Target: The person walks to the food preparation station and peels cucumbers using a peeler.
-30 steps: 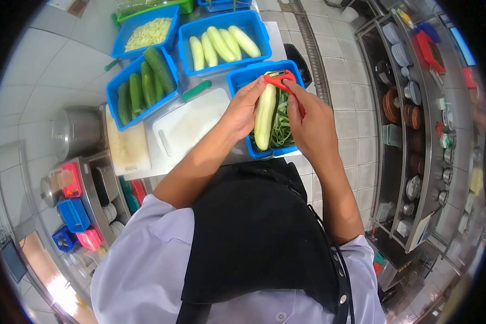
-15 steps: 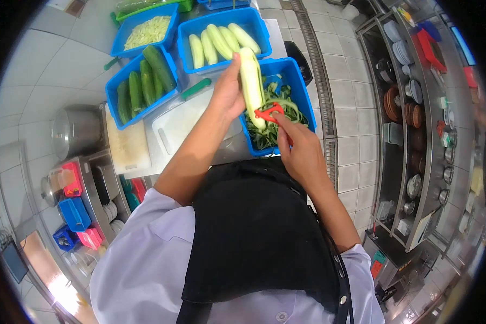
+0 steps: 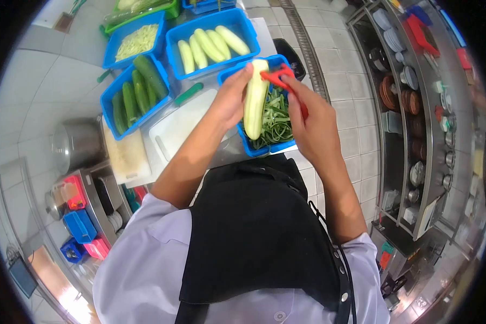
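Observation:
My left hand [image 3: 233, 96] is closed round the upper part of a pale, peeled cucumber [image 3: 255, 105], held upright above a blue bin [image 3: 256, 151] of dark green peel strips [image 3: 275, 121]. In my right hand [image 3: 314, 121] is a red peeler [image 3: 278, 76], its head at the cucumber's upper end. Behind, a blue bin [image 3: 181, 76] holds several peeled cucumbers [image 3: 209, 45]. Unpeeled green cucumbers [image 3: 136, 92] lie in another blue bin [image 3: 125, 131] to the left.
A white cutting board [image 3: 183, 120] lies left of my hands, near a green-handled tool [image 3: 189, 94]. Shredded pale vegetable [image 3: 137, 43] fills a farther bin. A wooden-looking board [image 3: 125, 154] sits at the table's left. Shelves of dishes [image 3: 397, 97] stand across the tiled floor on the right.
The peeler has moved from the cucumber's lower end up to its top. My left hand and the cucumber have shifted slightly, and the camera view has turned a little.

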Demonstrator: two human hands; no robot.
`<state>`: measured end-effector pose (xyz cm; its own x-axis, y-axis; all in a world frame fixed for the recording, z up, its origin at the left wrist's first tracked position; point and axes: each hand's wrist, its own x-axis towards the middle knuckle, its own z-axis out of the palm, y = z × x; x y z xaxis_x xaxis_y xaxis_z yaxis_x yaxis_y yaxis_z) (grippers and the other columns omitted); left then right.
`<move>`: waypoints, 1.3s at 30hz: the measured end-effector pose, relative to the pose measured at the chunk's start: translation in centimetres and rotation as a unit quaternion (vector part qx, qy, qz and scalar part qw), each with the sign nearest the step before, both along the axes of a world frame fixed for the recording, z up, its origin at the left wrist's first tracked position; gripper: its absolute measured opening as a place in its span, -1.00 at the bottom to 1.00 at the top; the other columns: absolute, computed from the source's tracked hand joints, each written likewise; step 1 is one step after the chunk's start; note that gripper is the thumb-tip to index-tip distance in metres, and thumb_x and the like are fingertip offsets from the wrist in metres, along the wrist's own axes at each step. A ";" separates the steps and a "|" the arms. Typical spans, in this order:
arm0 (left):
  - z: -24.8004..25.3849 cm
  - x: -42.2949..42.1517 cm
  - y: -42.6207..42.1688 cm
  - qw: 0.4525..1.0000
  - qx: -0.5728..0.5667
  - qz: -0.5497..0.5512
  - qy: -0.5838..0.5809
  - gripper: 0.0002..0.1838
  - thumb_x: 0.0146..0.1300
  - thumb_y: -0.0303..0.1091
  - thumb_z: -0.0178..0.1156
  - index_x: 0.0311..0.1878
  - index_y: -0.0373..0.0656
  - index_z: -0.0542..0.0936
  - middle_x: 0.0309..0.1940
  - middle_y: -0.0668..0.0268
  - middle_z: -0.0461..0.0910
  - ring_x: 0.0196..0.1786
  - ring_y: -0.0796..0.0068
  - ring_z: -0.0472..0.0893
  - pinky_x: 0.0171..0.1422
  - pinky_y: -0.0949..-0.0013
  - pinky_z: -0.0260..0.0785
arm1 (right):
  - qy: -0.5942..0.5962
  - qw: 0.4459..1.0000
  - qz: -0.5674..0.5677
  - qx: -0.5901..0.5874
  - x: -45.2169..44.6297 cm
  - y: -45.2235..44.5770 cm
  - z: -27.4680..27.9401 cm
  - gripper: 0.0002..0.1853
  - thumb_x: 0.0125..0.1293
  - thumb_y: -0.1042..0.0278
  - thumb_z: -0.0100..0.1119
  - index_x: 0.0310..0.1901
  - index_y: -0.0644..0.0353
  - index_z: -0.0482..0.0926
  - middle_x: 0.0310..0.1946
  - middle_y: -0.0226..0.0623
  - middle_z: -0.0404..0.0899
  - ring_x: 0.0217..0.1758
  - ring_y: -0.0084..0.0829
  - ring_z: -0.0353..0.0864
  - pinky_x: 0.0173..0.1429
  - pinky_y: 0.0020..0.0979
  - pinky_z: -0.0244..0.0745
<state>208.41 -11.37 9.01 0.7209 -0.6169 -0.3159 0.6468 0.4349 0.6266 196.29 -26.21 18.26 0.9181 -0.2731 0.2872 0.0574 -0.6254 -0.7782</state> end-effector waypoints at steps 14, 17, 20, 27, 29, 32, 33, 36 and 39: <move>-2.1 4.0 2.8 0.990 -0.076 0.103 0.066 -0.41 0.65 0.19 -0.05 0.39 -0.10 0.49 -0.11 0.20 0.58 -0.04 0.27 0.59 0.15 0.16 0.58 | 0.136 0.985 0.093 -0.044 -3.7 2.4 -2.4 -0.64 0.42 0.50 0.25 0.23 0.16 0.68 -0.39 0.02 0.61 -0.34 0.05 0.64 -0.21 -0.02 0.51; -2.5 5.1 4.0 0.985 -0.087 0.129 0.075 -0.42 0.66 0.19 -0.07 0.38 -0.11 0.49 -0.10 0.18 0.58 -0.04 0.26 0.59 0.15 0.18 0.58 | 0.194 0.970 0.142 -0.036 -5.6 1.6 -4.1 -0.67 0.42 0.51 0.25 0.20 0.19 0.69 -0.37 0.02 0.62 -0.33 0.05 0.65 -0.20 -0.04 0.53; -2.4 6.1 4.4 0.982 -0.123 0.135 0.039 -0.41 0.67 0.19 -0.09 0.36 -0.13 0.49 -0.10 0.16 0.57 -0.03 0.25 0.58 0.15 0.19 0.58 | 0.200 0.968 0.150 -0.002 -6.7 1.0 -4.6 -0.70 0.42 0.52 0.24 0.15 0.21 0.71 -0.36 0.00 0.64 -0.32 0.02 0.66 -0.19 -0.08 0.55; -3.0 4.1 2.5 0.983 -0.113 0.090 0.113 -0.44 0.69 0.17 -0.14 0.25 -0.15 0.52 -0.11 0.13 0.59 -0.10 0.21 0.59 0.11 0.12 0.58 | 0.052 0.993 0.102 -0.037 -3.1 2.0 -2.3 -0.58 0.39 0.49 0.30 0.27 0.02 0.66 -0.35 -0.14 0.58 -0.38 -0.07 0.65 -0.25 -0.14 0.57; -3.2 4.2 2.1 0.980 -0.082 0.118 0.135 -0.44 0.69 0.18 -0.16 0.23 -0.14 0.52 -0.12 0.13 0.59 -0.11 0.19 0.59 0.09 0.07 0.58 | 0.056 0.992 0.094 -0.067 -3.5 2.3 -2.9 -0.57 0.38 0.48 0.32 0.27 0.00 0.67 -0.36 -0.17 0.56 -0.41 -0.10 0.64 -0.29 -0.14 0.57; -4.0 4.9 2.6 0.966 -0.044 0.182 0.180 -0.44 0.70 0.19 -0.20 0.18 -0.13 0.52 -0.13 0.13 0.58 -0.14 0.14 0.59 0.06 0.00 0.58 | 0.071 0.982 0.097 -0.144 -5.0 1.8 -3.8 -0.55 0.35 0.46 0.34 0.27 -0.05 0.68 -0.38 -0.22 0.52 -0.45 -0.14 0.63 -0.37 -0.15 0.55; -4.3 5.1 2.9 0.956 -0.034 0.207 0.205 -0.44 0.70 0.19 -0.22 0.16 -0.13 0.51 -0.14 0.14 0.58 -0.14 0.12 0.58 0.05 -0.03 0.57 | 0.081 0.974 0.095 -0.190 -5.7 1.3 -4.3 -0.54 0.34 0.45 0.36 0.27 -0.06 0.68 -0.39 -0.23 0.50 -0.46 -0.16 0.63 -0.40 -0.14 0.54; -4.6 6.2 3.9 0.948 -0.023 0.234 0.214 -0.45 0.71 0.18 -0.23 0.15 -0.12 0.50 -0.14 0.15 0.57 -0.15 0.11 0.57 0.05 -0.03 0.57 | 0.096 0.972 0.084 -0.197 -6.6 0.4 -5.9 -0.54 0.34 0.47 0.36 0.27 -0.05 0.68 -0.41 -0.23 0.50 -0.46 -0.17 0.63 -0.38 -0.16 0.54; -4.7 5.9 4.1 0.948 -0.050 0.217 0.226 -0.46 0.71 0.18 -0.22 0.13 -0.13 0.49 -0.15 0.16 0.56 -0.15 0.13 0.56 0.04 -0.02 0.57 | 0.062 0.992 0.063 -0.089 -5.6 0.8 -4.7 -0.55 0.35 0.50 0.35 0.26 -0.03 0.69 -0.43 -0.23 0.50 -0.45 -0.17 0.61 -0.37 -0.18 0.52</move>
